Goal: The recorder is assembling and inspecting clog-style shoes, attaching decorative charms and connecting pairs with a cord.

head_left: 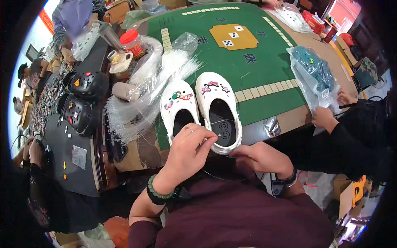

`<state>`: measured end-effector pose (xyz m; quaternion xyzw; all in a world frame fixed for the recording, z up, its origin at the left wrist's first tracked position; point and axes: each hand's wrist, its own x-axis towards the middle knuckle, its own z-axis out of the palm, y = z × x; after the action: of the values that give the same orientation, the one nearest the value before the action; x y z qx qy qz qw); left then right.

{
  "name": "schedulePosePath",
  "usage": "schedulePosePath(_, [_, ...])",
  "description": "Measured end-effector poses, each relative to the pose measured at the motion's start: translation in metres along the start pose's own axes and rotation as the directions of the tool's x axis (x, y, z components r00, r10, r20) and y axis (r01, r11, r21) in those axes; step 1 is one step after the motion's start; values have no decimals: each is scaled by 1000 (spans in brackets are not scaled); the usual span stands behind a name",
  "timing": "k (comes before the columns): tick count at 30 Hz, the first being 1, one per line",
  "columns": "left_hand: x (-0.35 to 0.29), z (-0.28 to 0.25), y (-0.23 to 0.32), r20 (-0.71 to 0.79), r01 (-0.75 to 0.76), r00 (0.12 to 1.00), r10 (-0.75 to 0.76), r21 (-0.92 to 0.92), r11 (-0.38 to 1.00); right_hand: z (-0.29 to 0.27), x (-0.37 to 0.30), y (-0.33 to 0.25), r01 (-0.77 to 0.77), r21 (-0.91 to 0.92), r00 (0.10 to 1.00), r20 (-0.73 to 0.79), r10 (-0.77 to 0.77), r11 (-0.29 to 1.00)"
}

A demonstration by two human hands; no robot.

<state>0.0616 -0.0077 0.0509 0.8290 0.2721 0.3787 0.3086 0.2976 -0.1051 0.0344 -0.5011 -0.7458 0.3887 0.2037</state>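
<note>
Two white clogs [207, 79] stand side by side at the near table edge, toes pointing away and heels toward me. Colourful charms [183, 96] dot their toes. Over the heel opening of the right clog, my left hand [188, 146] is closed, thumb and forefinger pinching a thin clear plastic strand [230, 120]. My right hand [264, 159] has its fingers closed at the heel of that same clog; what lies between the fingertips is partly hidden. Another thin strand curves below the hands, against my dark red top.
Bundles of clear plastic strands [124, 118] lie left of the clogs, near a red-lidded jar [131, 40]. Black clogs [80, 115] sit on the left table. At right, another person's hand [324, 118] touches a bagged teal clog [310, 62]. Tiles line the green mat [269, 109].
</note>
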Motion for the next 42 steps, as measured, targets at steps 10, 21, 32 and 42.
schedulePosePath(10, [17,1,5,72,-125,989,126,-18,992,-4,-3,-9,-74,-53,996,48,77,996])
schedulePosePath(21, [34,10,-5,-10,128,991,-130,-114,985,-13,10,-24,-60,-92,992,-113,50,994])
schedulePosePath(32, [27,22,-23,54,360,930,-364,-329,873,6,25,-4,-34,-169,943,-332,-24,985])
schedulePosePath(42, [14,34,-37,-12,319,935,-354,-403,858,37,53,7,3,4,770,-638,0,1000])
